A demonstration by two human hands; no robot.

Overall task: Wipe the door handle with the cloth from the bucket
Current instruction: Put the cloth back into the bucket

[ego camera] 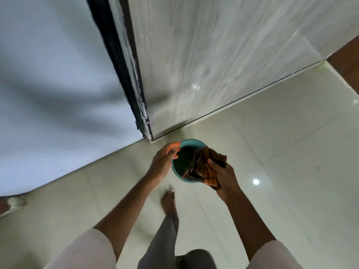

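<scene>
A teal bucket (182,160) stands on the pale floor tiles near the foot of a dark door frame. My right hand (225,175) grips a brown and orange checked cloth (204,167), held bunched over the bucket's right rim. My left hand (165,160) hovers at the bucket's left rim with its fingers spread and nothing in it. The door's pale glossy panel (213,65) rises beyond the bucket. No door handle is in view.
A white wall (58,84) fills the left side, meeting the dark door frame (124,70). My bare foot (169,202) stands just behind the bucket. Glossy floor tiles (281,162) spread to the right. A brown wooden surface (347,63) shows at the far right.
</scene>
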